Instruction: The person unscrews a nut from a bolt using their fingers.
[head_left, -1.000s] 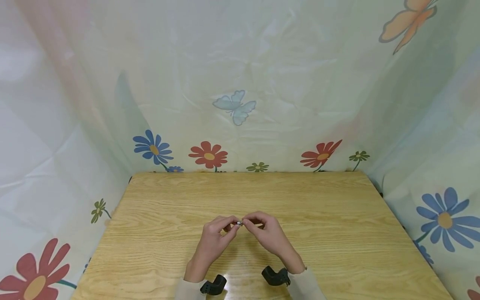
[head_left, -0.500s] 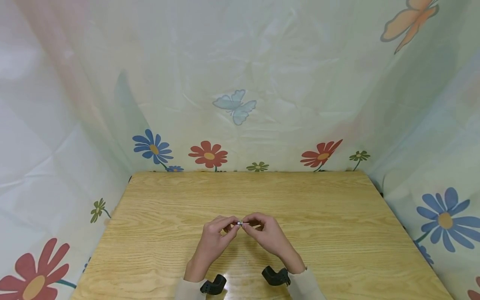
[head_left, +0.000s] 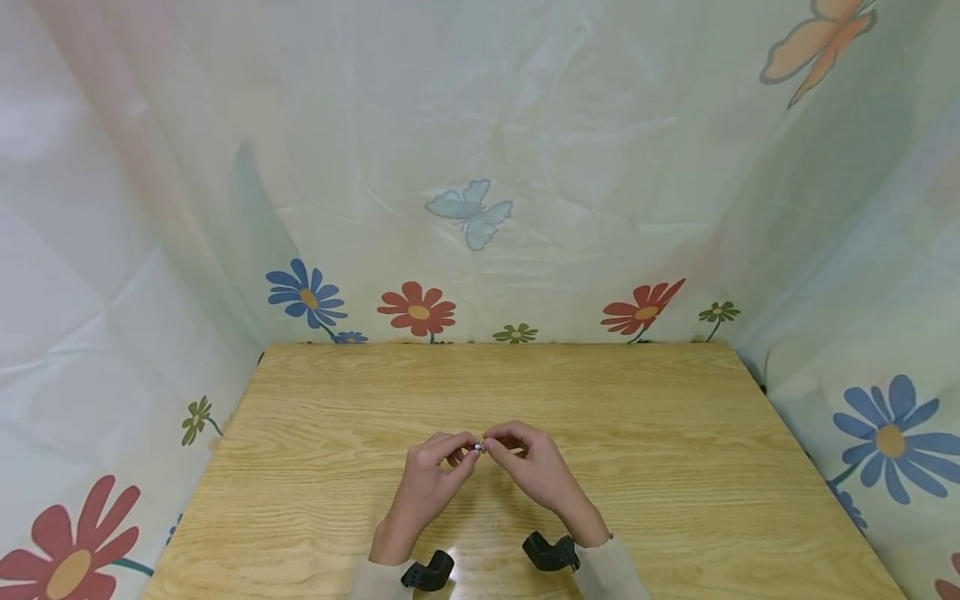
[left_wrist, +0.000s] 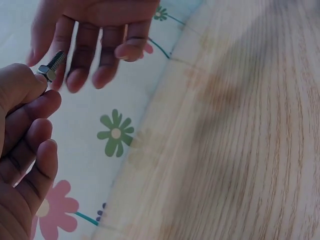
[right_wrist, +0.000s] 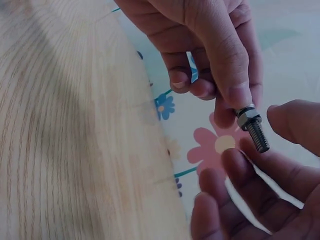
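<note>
My left hand pinches a small metal bolt by its head end between thumb and index finger, above the table. A hex nut sits on the bolt, with a dark ring behind it near the thumb. The threaded end points toward my right hand. In the right wrist view the right thumb stands apart from the thread, and the loosely bent fingers lie around and below its tip. Whether the right index finger touches the bolt cannot be told. The bolt's head is hidden under the left fingers.
A wooden table spreads below both hands. Behind it and at both sides hangs a pale curtain printed with flowers and butterflies. Each wrist carries a black camera mount.
The right thumb and index finger have shifted slightly at the bolt's threaded end, parting and moving back. The left hand has stayed in place with the bolt.
</note>
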